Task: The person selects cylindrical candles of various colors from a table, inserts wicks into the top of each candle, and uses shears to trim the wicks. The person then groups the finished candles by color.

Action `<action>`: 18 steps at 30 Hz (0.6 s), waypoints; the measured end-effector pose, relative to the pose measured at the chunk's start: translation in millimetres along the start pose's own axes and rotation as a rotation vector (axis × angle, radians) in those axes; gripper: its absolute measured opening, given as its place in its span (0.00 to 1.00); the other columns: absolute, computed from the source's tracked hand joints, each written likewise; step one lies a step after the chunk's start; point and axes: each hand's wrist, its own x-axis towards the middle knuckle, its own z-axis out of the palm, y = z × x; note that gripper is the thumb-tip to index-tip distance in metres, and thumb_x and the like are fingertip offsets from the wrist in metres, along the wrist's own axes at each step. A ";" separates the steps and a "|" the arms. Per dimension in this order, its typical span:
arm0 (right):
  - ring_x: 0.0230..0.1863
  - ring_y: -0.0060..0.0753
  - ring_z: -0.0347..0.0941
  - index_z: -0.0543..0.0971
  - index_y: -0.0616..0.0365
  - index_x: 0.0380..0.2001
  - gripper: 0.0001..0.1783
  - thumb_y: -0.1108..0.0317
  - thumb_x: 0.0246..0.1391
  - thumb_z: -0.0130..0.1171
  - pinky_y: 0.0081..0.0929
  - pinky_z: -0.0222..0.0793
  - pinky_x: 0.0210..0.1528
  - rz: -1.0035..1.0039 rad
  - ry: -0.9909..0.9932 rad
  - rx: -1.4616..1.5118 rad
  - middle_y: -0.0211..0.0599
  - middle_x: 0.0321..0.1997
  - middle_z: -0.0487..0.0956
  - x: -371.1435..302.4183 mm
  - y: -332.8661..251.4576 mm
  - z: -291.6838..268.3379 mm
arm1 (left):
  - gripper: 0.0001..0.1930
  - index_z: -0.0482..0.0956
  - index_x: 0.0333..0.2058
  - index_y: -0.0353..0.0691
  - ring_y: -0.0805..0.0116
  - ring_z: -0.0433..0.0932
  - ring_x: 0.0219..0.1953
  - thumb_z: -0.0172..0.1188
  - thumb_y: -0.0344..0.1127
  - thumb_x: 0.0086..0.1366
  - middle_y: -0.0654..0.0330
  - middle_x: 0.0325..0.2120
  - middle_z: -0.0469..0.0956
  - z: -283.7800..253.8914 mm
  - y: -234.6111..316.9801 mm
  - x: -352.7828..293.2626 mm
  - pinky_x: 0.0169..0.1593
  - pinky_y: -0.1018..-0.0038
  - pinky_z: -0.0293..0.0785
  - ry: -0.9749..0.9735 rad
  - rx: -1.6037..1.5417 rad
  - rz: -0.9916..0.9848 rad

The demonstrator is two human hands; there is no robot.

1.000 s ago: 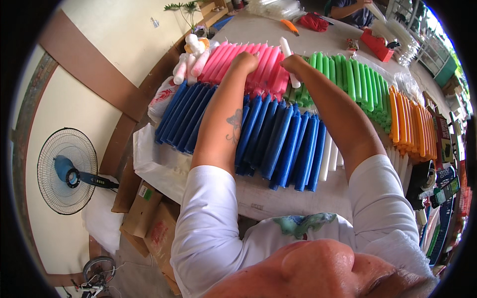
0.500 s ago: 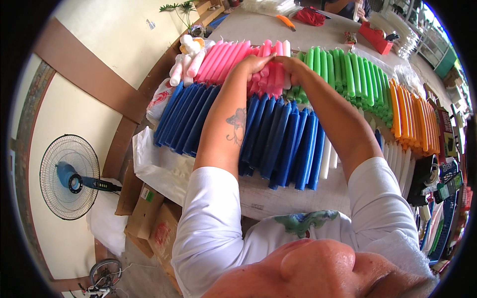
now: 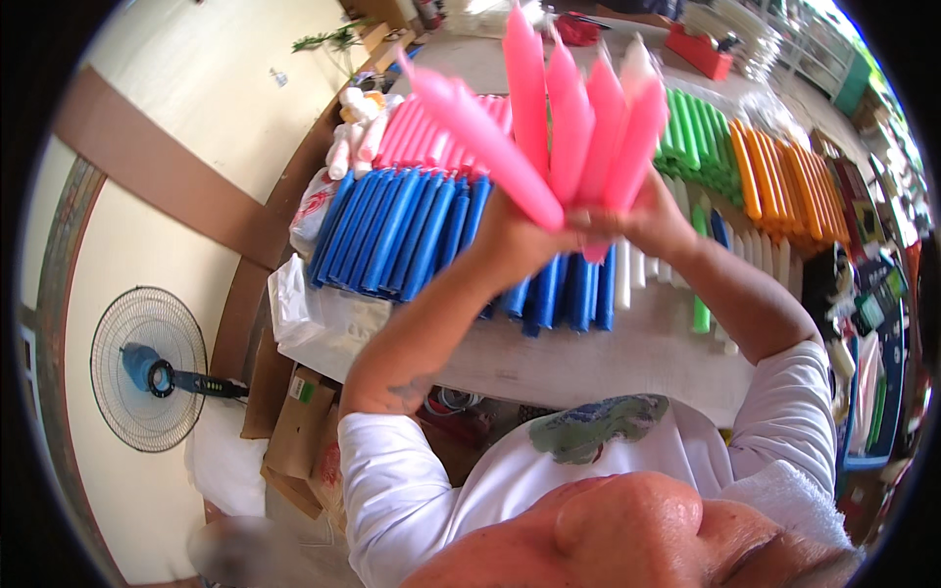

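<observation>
Several pink candles [image 3: 571, 132] are held up over the table in both of my hands, fanned out with their tips away from me. One leans far to the left, and a whitish tip shows behind the right-hand ones. My left hand [image 3: 520, 235] wraps round their lower ends from the left. From the right, my right hand [image 3: 659, 218] closes on the same bunch. Beneath and left of them lies a row of blue candles [image 3: 392, 235]. More pink candles [image 3: 421, 132] lie behind the blue ones. Green candles [image 3: 698, 137] sit to the right of the bunch.
Orange candles [image 3: 779, 176] lie at the right, with white candles [image 3: 765, 250] and a lone green candle [image 3: 701, 312] nearer me. A red tape dispenser [image 3: 698, 51] stands at the back. On the left are a fan [image 3: 147, 367], cardboard boxes [image 3: 297, 421] and a plastic bag [image 3: 294, 304].
My hands have lifted the pink candles off the pile and drawn them toward me, above the blue row. The bunch was lying among the other candles before.
</observation>
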 end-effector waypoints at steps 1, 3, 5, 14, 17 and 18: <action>0.35 0.26 0.77 0.63 0.61 0.53 0.38 0.72 0.40 0.73 0.26 0.77 0.34 0.157 -0.031 0.013 0.38 0.39 0.78 -29.0 -14.8 -0.1 | 0.26 0.74 0.44 0.36 0.69 0.77 0.40 0.75 0.35 0.46 0.59 0.39 0.78 10.7 3.8 -15.5 0.43 0.70 0.75 -0.038 0.092 0.080; 0.39 0.24 0.76 0.66 0.60 0.52 0.38 0.71 0.37 0.75 0.25 0.76 0.34 0.277 -0.080 0.083 0.35 0.41 0.77 -84.4 -23.2 -1.9 | 0.35 0.68 0.49 0.37 0.65 0.74 0.45 0.76 0.37 0.44 0.57 0.42 0.74 40.1 12.6 -52.5 0.47 0.67 0.71 -0.093 -0.075 -0.031; 0.43 0.25 0.74 0.68 0.60 0.51 0.37 0.70 0.36 0.76 0.26 0.75 0.40 0.072 0.016 -0.025 0.35 0.44 0.76 -128.1 -15.0 -3.6 | 0.44 0.60 0.56 0.37 0.62 0.70 0.51 0.77 0.37 0.42 0.55 0.49 0.69 70.5 0.2 -80.0 0.53 0.66 0.68 -0.142 -0.077 -0.011; 0.57 0.29 0.64 0.55 0.61 0.59 0.57 0.61 0.27 0.80 0.32 0.63 0.59 0.024 0.082 -0.118 0.40 0.57 0.68 -211.7 32.7 -27.0 | 0.53 0.47 0.60 0.39 0.63 0.68 0.53 0.78 0.37 0.42 0.52 0.53 0.63 137.9 4.5 -120.1 0.56 0.66 0.66 -0.203 -0.067 0.029; 0.53 0.32 0.68 0.55 0.60 0.59 0.53 0.63 0.32 0.78 0.33 0.67 0.54 0.240 -0.028 0.123 0.41 0.54 0.69 -215.2 23.9 -28.7 | 0.54 0.45 0.61 0.42 0.62 0.70 0.52 0.77 0.36 0.42 0.51 0.55 0.59 138.4 18.6 -129.9 0.52 0.67 0.70 -0.236 -0.458 -0.276; 0.45 0.31 0.72 0.54 0.59 0.59 0.52 0.65 0.35 0.77 0.31 0.71 0.46 0.220 -0.039 0.172 0.43 0.52 0.70 -215.7 20.3 -27.1 | 0.53 0.44 0.61 0.43 0.62 0.72 0.49 0.76 0.34 0.44 0.51 0.56 0.58 141.5 13.8 -131.4 0.45 0.69 0.74 -0.233 -0.478 -0.214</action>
